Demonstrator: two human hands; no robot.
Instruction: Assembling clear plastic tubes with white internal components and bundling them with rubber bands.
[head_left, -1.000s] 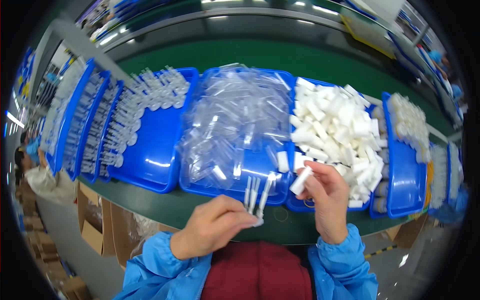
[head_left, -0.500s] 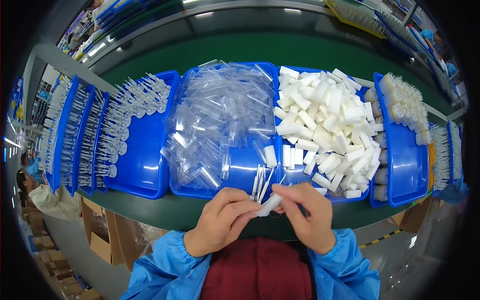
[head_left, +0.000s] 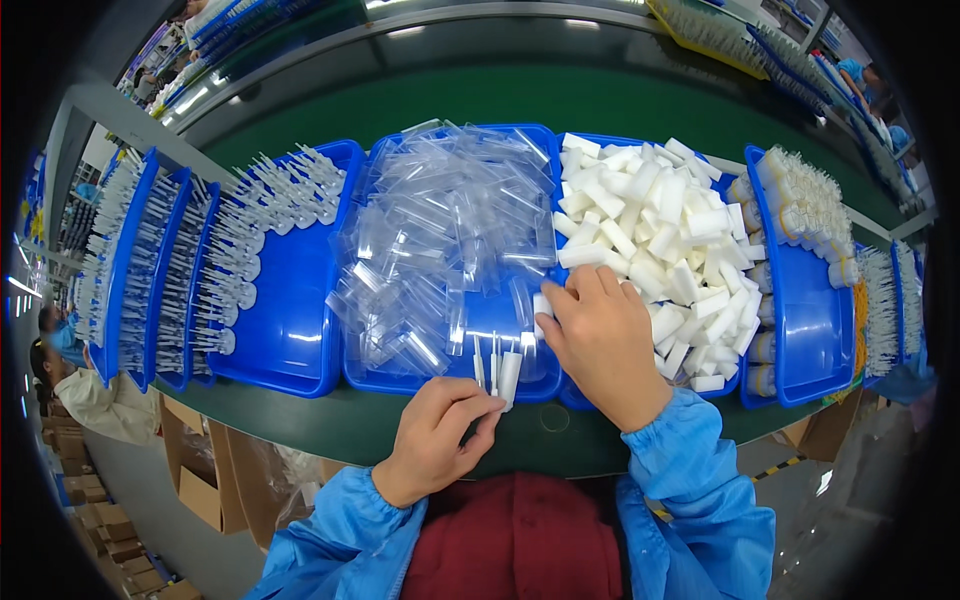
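My left hand (head_left: 440, 435) is closed, pinching the lower ends of several thin white sticks (head_left: 479, 362) and one white foam block (head_left: 510, 378), which point upward. My right hand (head_left: 605, 345) is over the left edge of the blue tray of white foam blocks (head_left: 690, 230). Its thumb and fingers close on another white foam block (head_left: 541, 302), partly hidden by the fingers. Clear plastic sleeves (head_left: 440, 230) lie heaped in the blue tray just left of that hand.
Blue trays at left (head_left: 290, 310) hold upright white sticks with round bases. A blue tray (head_left: 815, 330) at right holds bundled pale sticks. A thin ring (head_left: 554, 418) lies on the green tabletop (head_left: 400, 100). Cardboard boxes (head_left: 200, 480) stand below left.
My right hand has left the foam block at my left hand and moved up to the foam block tray. My left hand has shifted slightly left, its sticks and block now more upright.
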